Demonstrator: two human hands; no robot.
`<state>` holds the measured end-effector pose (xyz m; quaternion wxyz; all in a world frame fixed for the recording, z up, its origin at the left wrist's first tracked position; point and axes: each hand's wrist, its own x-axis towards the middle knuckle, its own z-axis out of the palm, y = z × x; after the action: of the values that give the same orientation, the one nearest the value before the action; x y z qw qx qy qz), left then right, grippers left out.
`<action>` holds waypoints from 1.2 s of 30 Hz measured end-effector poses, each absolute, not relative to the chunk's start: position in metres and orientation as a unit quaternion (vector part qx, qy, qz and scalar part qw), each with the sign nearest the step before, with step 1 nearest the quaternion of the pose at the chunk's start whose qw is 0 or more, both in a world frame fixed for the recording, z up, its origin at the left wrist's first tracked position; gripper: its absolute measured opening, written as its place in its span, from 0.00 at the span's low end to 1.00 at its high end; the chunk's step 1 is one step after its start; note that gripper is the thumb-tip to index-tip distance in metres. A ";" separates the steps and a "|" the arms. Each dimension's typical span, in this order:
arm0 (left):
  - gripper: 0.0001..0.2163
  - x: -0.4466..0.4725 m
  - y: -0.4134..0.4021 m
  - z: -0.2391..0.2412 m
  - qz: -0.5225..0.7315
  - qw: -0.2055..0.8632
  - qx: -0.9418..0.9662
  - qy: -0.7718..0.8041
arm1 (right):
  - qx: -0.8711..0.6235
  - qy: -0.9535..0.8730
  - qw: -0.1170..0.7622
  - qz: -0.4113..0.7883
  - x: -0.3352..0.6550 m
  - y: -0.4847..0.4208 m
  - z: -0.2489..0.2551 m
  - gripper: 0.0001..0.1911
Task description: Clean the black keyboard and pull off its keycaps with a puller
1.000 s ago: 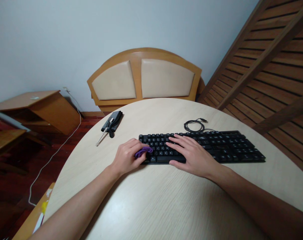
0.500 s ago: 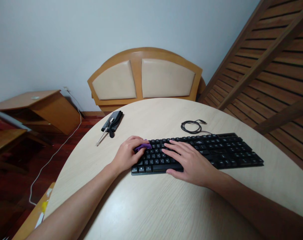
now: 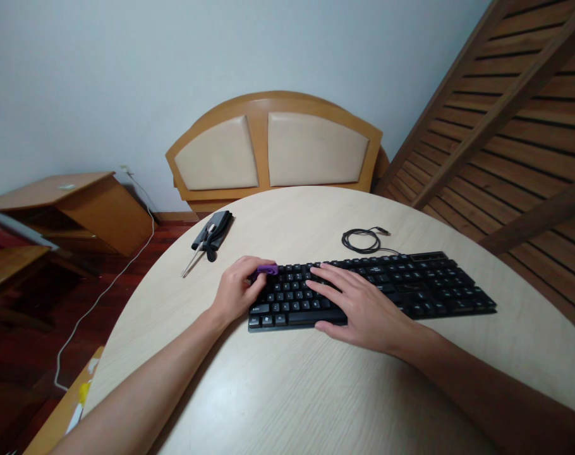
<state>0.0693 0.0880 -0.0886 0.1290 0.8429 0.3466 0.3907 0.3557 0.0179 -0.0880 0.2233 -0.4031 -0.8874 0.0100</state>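
Note:
A black keyboard (image 3: 429,287) lies slightly angled on the round, pale wooden table (image 3: 268,392). At its upper left corner, my left hand (image 3: 237,287) pinches a small purple cloth (image 3: 267,269) between thumb and fingers, against the keys. My right hand (image 3: 363,306) rests over the middle of the keyboard, its fingers spread and holding nothing. Beneath that palm, some of the keys are hidden. Behind the keyboard lies its coiled black cable (image 3: 361,240), with the plug end pointing right.
Near the table's left edge lies a folded grey and black cloth or pouch (image 3: 216,227) with metal tweezers (image 3: 193,260) on it. A padded headboard (image 3: 273,142) stands beyond the table. Wooden slats (image 3: 519,145) lean at right, and a low desk (image 3: 79,208) stands at left.
My left hand has slid a little to the left and up along the keyboard with the purple cloth, uncovering more keys. My right hand has stayed nearly in place.

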 end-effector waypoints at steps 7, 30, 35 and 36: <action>0.14 0.066 0.097 -0.095 0.360 0.142 0.865 0.318 | -0.445 -0.876 0.184 -0.022 0.365 0.018 -0.081 0.41; 0.10 0.067 0.087 -0.084 0.357 0.097 0.890 0.266 | -0.473 -0.859 0.194 -0.026 0.371 0.024 -0.096 0.40; 0.10 0.068 0.085 -0.082 0.368 0.105 0.886 0.262 | -0.471 -0.859 0.200 -0.025 0.371 0.024 -0.096 0.40; 0.10 0.068 0.085 -0.082 0.372 0.105 0.886 0.258 | -0.471 -0.858 0.201 -0.026 0.371 0.024 -0.096 0.40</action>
<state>0.0683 0.0854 -0.0820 0.1048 0.8857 0.2578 0.3716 0.3710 0.0236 -0.0964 0.2012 -0.4713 -0.8583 -0.0263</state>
